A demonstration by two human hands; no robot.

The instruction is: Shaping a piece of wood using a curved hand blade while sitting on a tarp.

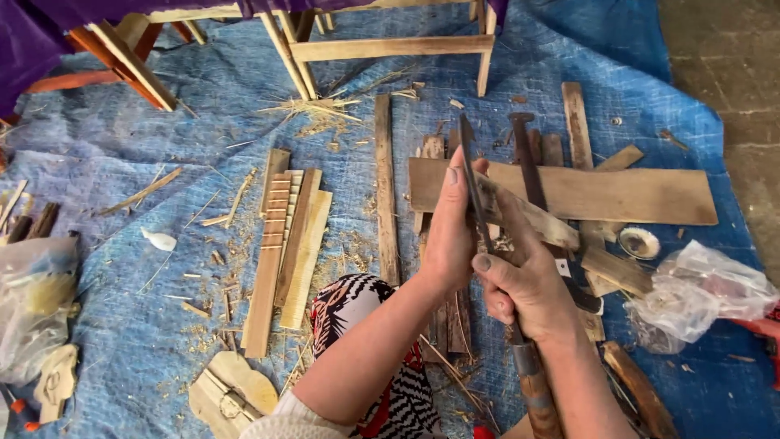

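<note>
A long knife (475,183) with a wooden handle stood upright over the blue tarp (122,130); the right hand (528,284) clenched its handle to drive it, the left hand (451,232) curled around a wood piece (528,213), steadying it against the blade.

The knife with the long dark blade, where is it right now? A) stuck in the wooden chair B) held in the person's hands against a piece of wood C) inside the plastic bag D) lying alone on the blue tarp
B: the right hand grips the knife by its wooden handle, while the left hand presses along the blade against a piece of wood, above the blue tarp.
</note>
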